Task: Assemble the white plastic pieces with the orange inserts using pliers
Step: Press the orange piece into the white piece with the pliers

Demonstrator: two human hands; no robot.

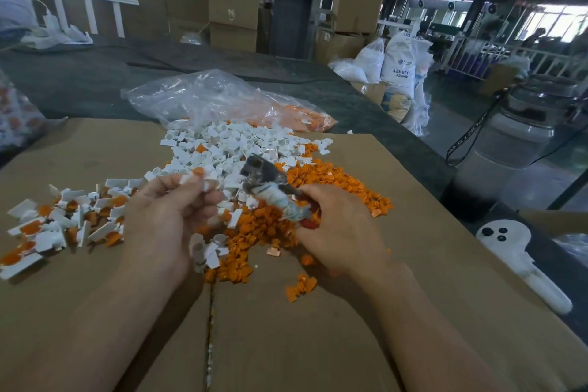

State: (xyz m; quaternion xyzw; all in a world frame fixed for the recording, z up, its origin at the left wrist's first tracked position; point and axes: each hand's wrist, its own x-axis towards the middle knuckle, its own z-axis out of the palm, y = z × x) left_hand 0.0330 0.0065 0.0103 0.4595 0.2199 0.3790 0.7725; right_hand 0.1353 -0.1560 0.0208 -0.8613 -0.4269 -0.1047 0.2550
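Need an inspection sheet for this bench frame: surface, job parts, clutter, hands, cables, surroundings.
Surface: flattened cardboard over a dark table.
Job's things: white pieces heaped at centre; orange inserts heaped to their right; assembled pieces piled at left; pliers blurred, handles wrapped.
Clutter: clear bag behind the heaps, more parts inside; white handled device at the right edge.
Grippers: left hand pinches a white piece; right hand grips the pliers.
Cables: black strap beside a white container, off the table.
Surroundings: cardboard boxes, white sacks.
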